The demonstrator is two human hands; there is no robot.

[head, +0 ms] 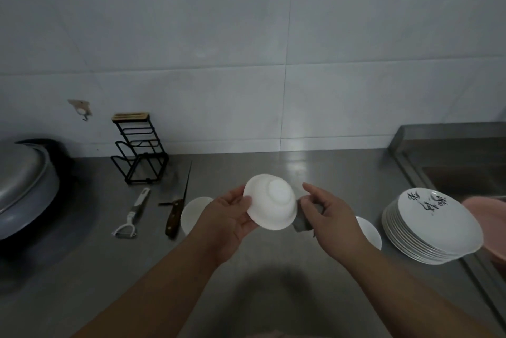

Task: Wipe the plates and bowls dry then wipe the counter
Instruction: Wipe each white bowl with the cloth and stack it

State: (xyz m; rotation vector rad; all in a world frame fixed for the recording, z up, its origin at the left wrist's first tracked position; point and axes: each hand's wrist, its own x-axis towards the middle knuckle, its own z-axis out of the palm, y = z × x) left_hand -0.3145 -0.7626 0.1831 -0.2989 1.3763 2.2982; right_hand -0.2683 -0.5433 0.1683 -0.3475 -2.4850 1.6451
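Bowl sitting tilted in my left hand, foot facing me, so I'm exposing underside for wiping. Right hand pinching grey cloth just beside bowl rim. Plate stack waiting right of right hand, over counter.

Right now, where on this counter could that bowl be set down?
Bare steel lies behind the hands, between the black rack and the sink. It is crowded by the knife, peeler and plate stack.
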